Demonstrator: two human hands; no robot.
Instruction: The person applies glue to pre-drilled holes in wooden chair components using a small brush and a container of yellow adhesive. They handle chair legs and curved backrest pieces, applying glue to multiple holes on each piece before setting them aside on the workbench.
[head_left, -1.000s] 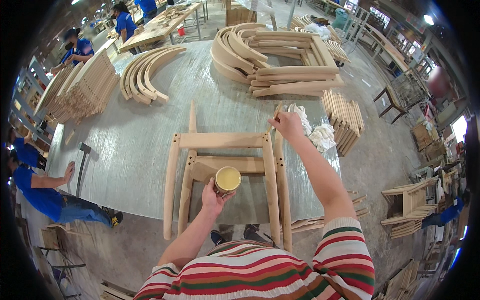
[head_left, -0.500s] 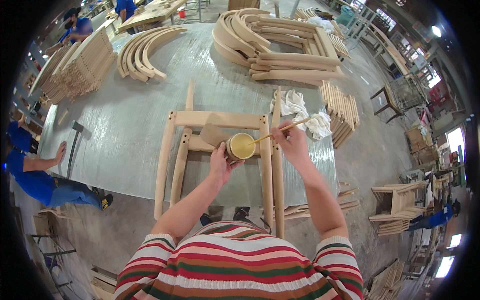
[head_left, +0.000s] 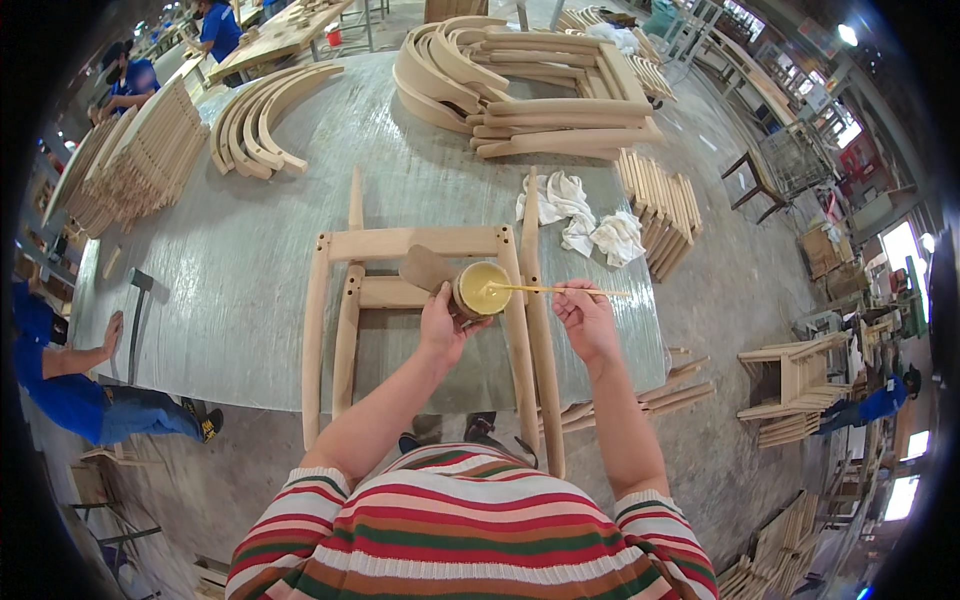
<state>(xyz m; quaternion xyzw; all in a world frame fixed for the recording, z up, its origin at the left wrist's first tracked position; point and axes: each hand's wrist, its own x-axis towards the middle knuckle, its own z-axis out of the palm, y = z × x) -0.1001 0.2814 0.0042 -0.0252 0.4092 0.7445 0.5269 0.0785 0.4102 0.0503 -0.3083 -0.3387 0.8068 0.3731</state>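
— Two hands busy: your left hand (head_left: 440, 325) is wrapped around the small cup of yellow glue (head_left: 481, 288), just above the wooden chair frame (head_left: 420, 290) at the table's (head_left: 230, 270) near edge.

— And your right hand (head_left: 585, 318)?

— It's pinching a thin stick (head_left: 555, 290), tip dipped into the cup. White rags (head_left: 580, 215) lie beyond, toward the right edge.

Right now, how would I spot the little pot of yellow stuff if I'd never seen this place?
Find the big grey worktable, then the pale wooden chair frame lying flat near its front edge. Just above that frame, the left hand holds a small round cup of yellow glue, with a thin wooden stick from the right hand dipped in. It is the only yellow-filled thing there.
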